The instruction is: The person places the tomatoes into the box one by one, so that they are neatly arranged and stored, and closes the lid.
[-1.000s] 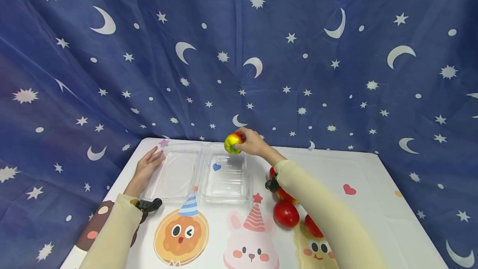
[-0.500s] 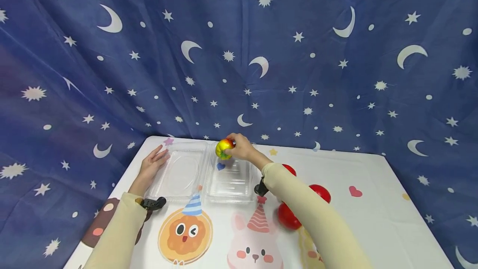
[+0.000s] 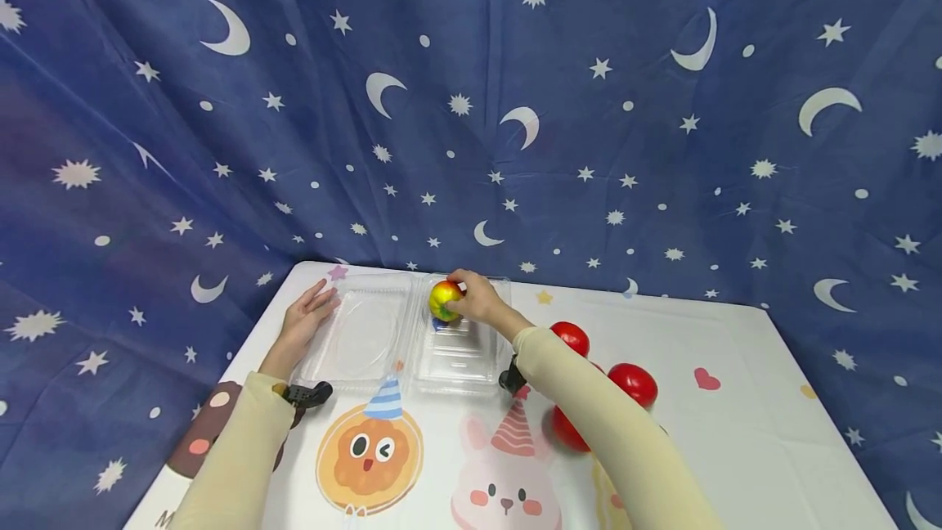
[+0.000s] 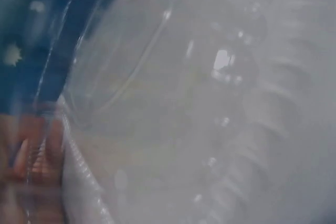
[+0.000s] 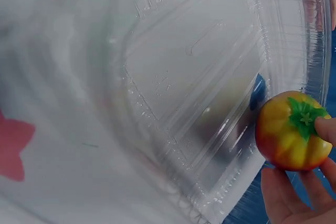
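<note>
My right hand (image 3: 477, 298) holds a yellow-and-red toy tomato (image 3: 445, 301) with a green leafy top, thumb by the leaves and fingers round its far side. It sits at the back left of a clear plastic container's base (image 3: 458, 388), and the right wrist view shows the tomato (image 5: 292, 129) close up over the ribbed floor. Joined to the base on the left lies the open clear lid (image 3: 361, 332). Along the lid's outer edge rests my left hand (image 3: 305, 321), fingers extended. Through the plastic, the left wrist view catches some blurred fingers (image 4: 42, 153).
Several red round fruits lie right of the container, one red fruit (image 3: 634, 384) being in plain sight and others partly behind the right sleeve (image 3: 596, 415). A blue curtain (image 3: 471, 105) with moons and stars hangs behind the white table (image 3: 736, 415), which has cartoon prints.
My right hand has carried the tomato left and lower, into the container base. The left hand stays at the lid's edge. The head view has shifted slightly.
</note>
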A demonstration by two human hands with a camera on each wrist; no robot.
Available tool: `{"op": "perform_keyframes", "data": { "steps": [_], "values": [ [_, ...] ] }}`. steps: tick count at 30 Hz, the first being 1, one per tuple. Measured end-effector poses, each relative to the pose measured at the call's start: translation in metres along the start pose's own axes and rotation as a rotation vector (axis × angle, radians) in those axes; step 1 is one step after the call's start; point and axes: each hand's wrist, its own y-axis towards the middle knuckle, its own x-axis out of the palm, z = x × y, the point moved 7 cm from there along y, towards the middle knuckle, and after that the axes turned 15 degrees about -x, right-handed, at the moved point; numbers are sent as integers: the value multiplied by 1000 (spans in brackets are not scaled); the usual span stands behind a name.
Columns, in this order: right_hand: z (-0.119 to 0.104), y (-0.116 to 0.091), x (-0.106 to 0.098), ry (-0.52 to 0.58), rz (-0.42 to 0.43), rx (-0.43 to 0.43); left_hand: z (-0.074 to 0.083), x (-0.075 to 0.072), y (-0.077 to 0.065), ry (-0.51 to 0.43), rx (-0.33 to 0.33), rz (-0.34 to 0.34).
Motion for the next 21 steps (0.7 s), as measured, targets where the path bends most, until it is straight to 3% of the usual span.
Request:
{"op": "perform_keyframes", "data": {
  "steps": [16,21],
  "values": [
    [-2,-5,-5,-62,-33,66,0,1,-2,-16,-1,20],
    [-2,-9,-14,-67,-39,43,-2,-1,-5,-13,-16,34]
  ]
}}
